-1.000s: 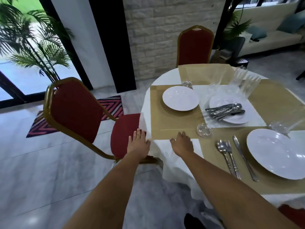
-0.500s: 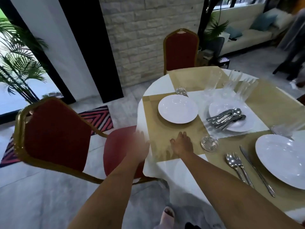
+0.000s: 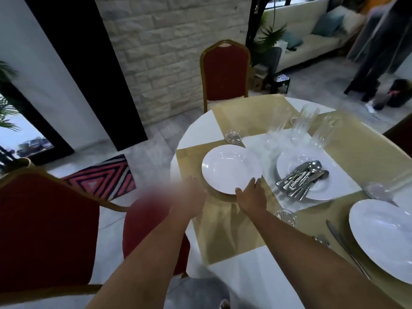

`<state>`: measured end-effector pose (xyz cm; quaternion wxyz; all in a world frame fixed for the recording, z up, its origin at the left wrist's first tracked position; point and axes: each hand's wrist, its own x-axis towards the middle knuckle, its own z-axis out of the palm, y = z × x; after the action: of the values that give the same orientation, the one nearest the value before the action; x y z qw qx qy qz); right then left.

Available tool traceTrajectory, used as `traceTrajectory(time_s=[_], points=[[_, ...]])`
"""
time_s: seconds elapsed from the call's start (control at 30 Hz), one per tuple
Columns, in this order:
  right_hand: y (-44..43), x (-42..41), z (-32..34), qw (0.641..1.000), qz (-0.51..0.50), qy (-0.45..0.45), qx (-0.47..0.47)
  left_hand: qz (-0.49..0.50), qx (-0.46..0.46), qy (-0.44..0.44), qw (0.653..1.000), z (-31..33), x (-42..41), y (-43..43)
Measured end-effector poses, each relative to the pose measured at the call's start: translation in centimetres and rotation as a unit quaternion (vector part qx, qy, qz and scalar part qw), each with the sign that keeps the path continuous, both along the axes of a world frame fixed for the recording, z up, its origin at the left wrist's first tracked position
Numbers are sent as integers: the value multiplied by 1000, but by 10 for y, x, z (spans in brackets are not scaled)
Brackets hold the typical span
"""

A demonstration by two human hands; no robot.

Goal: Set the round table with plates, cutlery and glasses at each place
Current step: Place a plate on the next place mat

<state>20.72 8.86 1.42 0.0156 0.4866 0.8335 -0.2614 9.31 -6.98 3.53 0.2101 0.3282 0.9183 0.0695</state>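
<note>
Head view, the only one. We are comparing this moment with the earlier frames, where both hands were lying at the near edge of the gold mat (image 3: 223, 233), close to the rim of the surface (image 3: 245, 284). Now they are reaching further in, to the white plate (image 3: 229, 168) that is sitting on that mat at the place by the red chair (image 3: 44, 230). The right hand (image 3: 252, 197) is meeting the plate's near rim. Its grip is spread, thumb and fingers fairly straight, touching the edge and not yet curling round it. The left hand (image 3: 189, 197) is coming in just beside the plate's left rim, but it is smeared by motion, so we cannot tell how its grip is standing. We are also standing closer to the surface than before. We are reading this as the person going from the mat to positioning the plate. The spare cutlery (image 3: 301, 177) is still lying heaped on the second plate (image 3: 316, 192) in the middle, and the tumblers (image 3: 301, 128) are clustering behind it. This place is therefore still lacking cutlery, while the large plate (image 3: 383, 237) at the right is already having a knife (image 3: 338, 237) beside it.
</note>
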Motion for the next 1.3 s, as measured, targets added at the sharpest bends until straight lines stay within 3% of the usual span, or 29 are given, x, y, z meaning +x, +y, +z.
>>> traceTrajectory(time_s=[0.43,0.67,0.87,1.3], points=[[28,-40,-16,980,-169,76,-76,-160,-4,17,987,-17,-100,84],[12,-58,-30,963,-247,99,-28,-189,32,-14,981,-34,-140,101],[-2,-62,-29,954,-282,98,-8,-198,106,-59,973,-41,-143,105],[-56,-35,-34,934,-344,91,15,-232,83,-77,966,-42,-120,87]])
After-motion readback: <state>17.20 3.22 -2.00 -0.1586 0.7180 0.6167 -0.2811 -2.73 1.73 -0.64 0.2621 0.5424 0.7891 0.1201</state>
